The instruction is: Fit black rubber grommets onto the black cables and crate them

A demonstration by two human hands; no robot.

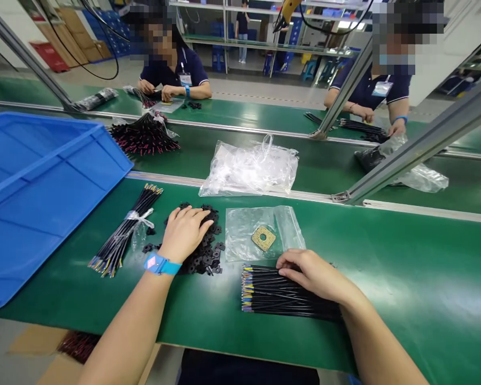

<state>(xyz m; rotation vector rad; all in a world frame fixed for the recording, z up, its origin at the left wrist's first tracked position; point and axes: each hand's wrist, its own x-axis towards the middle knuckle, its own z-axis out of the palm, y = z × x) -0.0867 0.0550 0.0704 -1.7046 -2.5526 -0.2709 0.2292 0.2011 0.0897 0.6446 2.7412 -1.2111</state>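
My left hand [186, 230], wearing a blue wrist strap [162, 264], lies over a pile of small black flat parts [204, 254]. Its fingers are stretched out, and the pile beneath the palm is hidden. Black cables [280, 291] with coloured wire ends lie side by side in front of me, their ends pointing left. At their far edge, my right hand [308, 272] has bent fingers and thumb closed around a cable on top. A tan square piece [263, 238] with a round hole rests on a clear plastic bag [240, 235] between my hands.
A large blue bin [44, 214] stands at the left, beside a tied cable bundle [126, 230]. Beyond the metal rail lie clear bags [252, 168] and a heap of black-and-red wires [146, 133]. A slanted metal post [417, 139] rises at the right. Two people work opposite.
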